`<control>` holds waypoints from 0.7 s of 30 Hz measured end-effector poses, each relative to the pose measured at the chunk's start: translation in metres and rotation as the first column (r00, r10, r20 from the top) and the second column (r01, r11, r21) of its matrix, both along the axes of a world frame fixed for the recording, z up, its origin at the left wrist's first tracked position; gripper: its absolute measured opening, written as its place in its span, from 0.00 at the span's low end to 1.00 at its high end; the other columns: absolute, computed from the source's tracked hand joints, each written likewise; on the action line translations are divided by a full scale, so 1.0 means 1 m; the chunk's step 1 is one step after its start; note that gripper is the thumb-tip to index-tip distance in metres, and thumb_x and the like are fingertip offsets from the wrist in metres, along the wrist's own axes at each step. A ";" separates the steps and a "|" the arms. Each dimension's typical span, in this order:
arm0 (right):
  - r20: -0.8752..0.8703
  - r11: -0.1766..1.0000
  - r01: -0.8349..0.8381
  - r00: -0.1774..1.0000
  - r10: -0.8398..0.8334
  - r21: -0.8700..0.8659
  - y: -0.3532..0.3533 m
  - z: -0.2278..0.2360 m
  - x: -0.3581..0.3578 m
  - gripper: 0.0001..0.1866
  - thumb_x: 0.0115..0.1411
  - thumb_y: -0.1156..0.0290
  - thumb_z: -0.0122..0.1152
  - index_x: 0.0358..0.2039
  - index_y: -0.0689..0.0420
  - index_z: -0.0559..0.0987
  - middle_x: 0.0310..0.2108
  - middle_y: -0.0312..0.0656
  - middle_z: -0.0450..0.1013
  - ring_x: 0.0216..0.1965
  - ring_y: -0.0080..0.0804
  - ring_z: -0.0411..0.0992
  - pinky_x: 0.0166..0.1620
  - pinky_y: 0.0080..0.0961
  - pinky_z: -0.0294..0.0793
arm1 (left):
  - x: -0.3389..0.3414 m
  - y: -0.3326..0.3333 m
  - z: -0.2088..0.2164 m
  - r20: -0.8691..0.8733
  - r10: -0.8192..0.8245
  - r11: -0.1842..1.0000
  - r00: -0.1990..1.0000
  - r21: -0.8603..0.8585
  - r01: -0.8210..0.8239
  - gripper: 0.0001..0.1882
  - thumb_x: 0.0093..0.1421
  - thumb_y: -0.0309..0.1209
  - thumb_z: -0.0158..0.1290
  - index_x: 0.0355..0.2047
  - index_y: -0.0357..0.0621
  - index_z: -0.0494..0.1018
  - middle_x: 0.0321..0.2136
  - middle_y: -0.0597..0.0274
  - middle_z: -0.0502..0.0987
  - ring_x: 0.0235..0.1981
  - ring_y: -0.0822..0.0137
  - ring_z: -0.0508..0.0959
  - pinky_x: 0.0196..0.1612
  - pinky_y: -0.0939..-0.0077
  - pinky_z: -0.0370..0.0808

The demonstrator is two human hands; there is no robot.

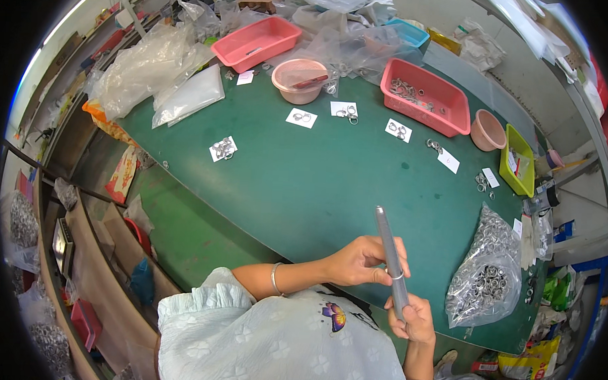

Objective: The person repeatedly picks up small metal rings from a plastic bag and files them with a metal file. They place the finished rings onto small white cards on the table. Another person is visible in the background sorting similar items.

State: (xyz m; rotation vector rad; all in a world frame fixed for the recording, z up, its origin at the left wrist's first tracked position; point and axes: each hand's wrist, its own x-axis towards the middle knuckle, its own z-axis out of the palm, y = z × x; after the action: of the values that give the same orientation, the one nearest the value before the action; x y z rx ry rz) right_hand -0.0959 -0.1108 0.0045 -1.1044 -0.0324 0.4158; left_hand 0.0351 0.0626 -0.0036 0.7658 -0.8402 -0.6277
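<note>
A grey tapered ring mandrel (pixel 386 241) is held tilted over the table's near edge, its thin end pointing away from me. My right hand (pixel 414 320) is closed round its thick lower end. Around the shaft sits a thin silver ring (pixel 398 277), pinched by the fingers of my left hand (pixel 365 260). To the right of my hands, a clear plastic bag (pixel 477 306) full of metal rings stands open on the table. Small groups of rings lie on or beside white paper slips (pixel 223 149) across the green tabletop (pixel 297 183).
A pink tray (pixel 259 44), a round pink bowl (pixel 300 81), a pink tray with rings (pixel 426 97), a small pink bowl (pixel 488 131) and a yellow-green basket (pixel 517 160) line the far side. Plastic bags (pixel 148 64) pile up at the back left. Shelves stand left.
</note>
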 end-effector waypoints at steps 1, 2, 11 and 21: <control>-0.003 0.997 -0.017 1.000 0.017 0.076 0.001 -0.002 0.000 0.19 0.62 0.62 0.46 0.38 0.70 0.68 0.12 0.33 0.56 0.08 0.15 0.51 0.11 0.14 0.49 | 0.001 -0.002 0.004 0.013 0.011 1.000 1.000 -0.016 -0.011 0.14 0.53 0.31 0.56 0.35 0.32 0.73 0.35 0.59 0.68 0.36 0.69 0.69 0.38 0.77 0.68; -0.004 0.988 -0.030 1.000 0.031 0.152 0.001 -0.003 0.000 0.20 0.62 0.61 0.45 0.38 0.70 0.68 0.12 0.33 0.56 0.08 0.15 0.51 0.10 0.14 0.49 | 0.003 -0.004 0.006 0.025 0.020 0.999 0.999 -0.032 -0.019 0.13 0.53 0.31 0.56 0.34 0.32 0.73 0.36 0.59 0.68 0.36 0.69 0.69 0.37 0.77 0.68; 0.014 0.923 0.161 0.986 -0.167 -0.349 0.011 0.012 0.010 0.11 0.58 0.72 0.52 0.40 0.64 0.72 0.13 0.30 0.60 0.11 0.13 0.54 0.14 0.14 0.50 | 0.013 0.009 0.000 -0.041 0.161 0.976 0.986 0.155 -0.153 0.09 0.54 0.24 0.53 0.35 0.33 0.73 0.37 0.59 0.70 0.38 0.71 0.69 0.40 0.76 0.70; 0.264 0.616 0.294 0.954 -0.142 -0.731 0.023 0.042 0.005 0.14 0.54 0.73 0.58 0.39 0.64 0.72 0.17 0.43 0.67 0.16 0.26 0.65 0.22 0.23 0.64 | 0.013 0.009 0.004 -0.112 -0.031 0.975 0.993 0.216 0.055 0.15 0.50 0.31 0.59 0.34 0.33 0.74 0.34 0.60 0.69 0.37 0.68 0.69 0.42 0.75 0.67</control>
State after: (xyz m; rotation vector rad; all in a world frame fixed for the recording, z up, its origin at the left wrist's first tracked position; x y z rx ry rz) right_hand -0.0906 -0.0882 0.0467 -1.9794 0.1359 0.0799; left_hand 0.0477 0.0719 0.0002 0.9062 -0.6968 -0.8028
